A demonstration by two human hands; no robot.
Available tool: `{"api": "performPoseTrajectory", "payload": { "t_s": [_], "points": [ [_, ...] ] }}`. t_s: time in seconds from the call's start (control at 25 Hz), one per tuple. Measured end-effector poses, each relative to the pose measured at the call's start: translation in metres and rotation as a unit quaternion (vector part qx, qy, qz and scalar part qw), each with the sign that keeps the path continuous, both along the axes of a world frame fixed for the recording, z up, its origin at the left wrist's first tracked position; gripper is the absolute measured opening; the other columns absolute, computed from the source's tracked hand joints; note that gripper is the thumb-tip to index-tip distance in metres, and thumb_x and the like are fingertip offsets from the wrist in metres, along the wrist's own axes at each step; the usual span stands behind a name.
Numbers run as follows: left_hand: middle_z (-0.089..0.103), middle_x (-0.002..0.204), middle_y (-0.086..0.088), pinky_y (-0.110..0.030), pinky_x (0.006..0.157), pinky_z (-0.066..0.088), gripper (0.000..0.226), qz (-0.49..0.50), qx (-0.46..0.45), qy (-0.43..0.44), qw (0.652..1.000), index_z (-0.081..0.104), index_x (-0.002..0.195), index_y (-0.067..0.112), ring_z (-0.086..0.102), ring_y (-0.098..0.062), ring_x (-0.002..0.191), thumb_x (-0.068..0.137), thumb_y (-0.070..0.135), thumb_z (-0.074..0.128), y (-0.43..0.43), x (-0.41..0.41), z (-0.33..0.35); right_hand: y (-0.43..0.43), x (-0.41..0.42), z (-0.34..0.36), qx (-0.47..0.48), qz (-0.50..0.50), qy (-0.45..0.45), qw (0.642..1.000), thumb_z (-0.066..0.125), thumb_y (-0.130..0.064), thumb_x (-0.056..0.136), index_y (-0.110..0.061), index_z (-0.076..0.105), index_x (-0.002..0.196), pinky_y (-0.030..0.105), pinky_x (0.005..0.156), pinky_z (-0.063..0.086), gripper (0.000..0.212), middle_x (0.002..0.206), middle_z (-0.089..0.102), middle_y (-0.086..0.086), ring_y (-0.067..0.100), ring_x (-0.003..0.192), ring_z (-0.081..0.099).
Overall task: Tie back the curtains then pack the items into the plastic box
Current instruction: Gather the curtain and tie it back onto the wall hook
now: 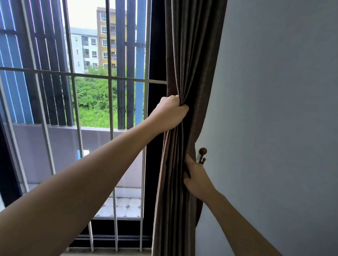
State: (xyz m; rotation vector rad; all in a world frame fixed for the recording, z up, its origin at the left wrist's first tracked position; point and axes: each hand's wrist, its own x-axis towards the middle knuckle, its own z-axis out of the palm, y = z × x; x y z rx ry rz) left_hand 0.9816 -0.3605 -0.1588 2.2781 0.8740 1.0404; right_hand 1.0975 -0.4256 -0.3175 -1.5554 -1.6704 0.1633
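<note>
At the window's right edge, a person's left hand (169, 113) and right hand (196, 178) clutch the bunched brown curtain (188, 52) beside a wall hook (202, 155) — not yet tied back, no tie or plastic box visible.

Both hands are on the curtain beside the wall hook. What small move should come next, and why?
Probably pull the gathered curtain slightly right, against the hook. The left hand grips the folds above, the right hand holds them close below the hook, and the cloth is bunched but not yet tied.
</note>
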Motion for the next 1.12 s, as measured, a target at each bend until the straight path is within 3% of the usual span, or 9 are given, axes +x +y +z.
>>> {"api": "performPoseTrajectory", "payload": {
  "t_s": [0.2,0.28,0.36,0.48,0.56,0.72,0.84,0.92,1.12],
  "points": [
    [0.056,0.076,-0.003,-0.026,0.051,0.042,0.031,-0.019,0.022,0.002,1.0,0.049,0.066,0.015,0.053,-0.017,0.061,0.084,0.04,0.051,-0.004,0.005,-0.002,0.007,-0.011,-0.005,-0.036,-0.019,-0.038,0.998,0.043,0.009,0.084,-0.01,0.021,0.147,0.036,0.093,0.052,0.07,0.107,0.061,0.011,0.019,0.092,0.062],
    [0.059,0.077,-0.003,-0.028,0.056,0.05,0.038,0.011,0.069,0.032,0.997,0.055,0.073,0.013,0.058,-0.019,0.066,0.078,0.05,0.061,-0.003,0.009,-0.003,0.004,-0.016,-0.005,-0.054,0.028,-0.01,0.998,0.04,-0.001,0.087,-0.021,0.009,0.15,0.029,0.11,0.035,0.073,0.133,0.048,-0.003,0.012,0.12,0.049],
    [0.059,0.081,-0.007,-0.031,0.057,0.05,0.029,0.032,0.085,0.038,0.995,0.053,0.077,0.008,0.06,-0.024,0.071,0.081,0.035,0.064,0.003,0.01,-0.004,-0.003,-0.016,-0.005,-0.064,0.106,0.09,0.988,0.034,-0.01,0.092,-0.035,0.007,0.146,0.019,0.115,0.013,0.066,0.148,0.02,-0.018,0.001,0.139,0.021],
    [0.055,0.082,-0.013,-0.03,0.06,0.042,0.02,0.025,0.035,-0.001,0.999,0.046,0.065,0.011,0.061,-0.04,0.082,0.078,0.025,0.054,0.008,0.005,-0.006,0.0,-0.017,-0.004,0.016,0.083,0.224,0.971,0.024,-0.053,0.093,-0.046,0.016,0.137,0.006,0.109,0.01,0.045,0.149,0.013,-0.027,-0.012,0.138,0.009],
    [0.058,0.08,-0.013,-0.031,0.062,0.044,0.015,0.006,-0.009,-0.04,0.999,0.047,0.062,0.015,0.061,-0.041,0.084,0.071,0.026,0.049,0.004,0.004,-0.006,0.013,-0.015,0.004,0.052,0.019,0.252,0.966,0.012,-0.072,0.085,-0.04,0.011,0.143,0.011,0.111,0.008,0.066,0.154,0.009,-0.021,-0.007,0.14,0.006],
    [0.065,0.08,-0.01,-0.03,0.059,0.05,0.015,-0.012,-0.055,-0.107,0.993,0.06,0.072,0.008,0.063,-0.025,0.071,0.079,0.009,0.048,-0.002,0.006,-0.008,0.039,-0.007,0.06,0.084,0.014,0.392,0.916,0.007,-0.045,0.099,-0.032,0.021,0.145,0.031,0.116,0.021,0.049,0.144,0.036,-0.01,0.008,0.136,0.032],
    [0.055,0.053,0.006,-0.017,0.048,0.038,0.032,-0.051,-0.097,-0.141,0.984,0.052,0.053,0.014,0.052,-0.01,0.052,0.079,0.0,0.043,-0.003,0.0,-0.007,0.043,0.004,0.097,0.099,0.054,0.391,0.913,0.004,-0.056,0.094,-0.032,0.044,0.133,0.028,0.101,0.044,0.061,0.129,0.057,0.0,0.011,0.117,0.056],
    [0.045,0.037,0.012,-0.011,0.039,0.033,0.045,-0.079,-0.119,-0.144,0.979,0.045,0.042,0.015,0.044,0.0,0.038,0.08,-0.007,0.04,-0.007,-0.004,-0.006,0.039,0.01,0.113,0.064,0.067,0.401,0.911,0.001,-0.062,0.09,-0.024,0.053,0.127,0.024,0.093,0.049,0.074,0.119,0.064,0.003,0.012,0.109,0.061],
    [0.044,0.032,0.016,-0.006,0.036,0.032,0.048,-0.121,-0.144,-0.119,0.975,0.045,0.039,0.007,0.044,0.004,0.032,0.081,-0.013,0.034,-0.02,-0.009,-0.001,0.026,0.015,0.123,-0.003,0.124,0.419,0.9,0.005,-0.069,0.086,-0.023,0.064,0.11,0.029,0.087,0.055,0.078,0.104,0.072,0.004,0.015,0.097,0.069]
  ]
}}
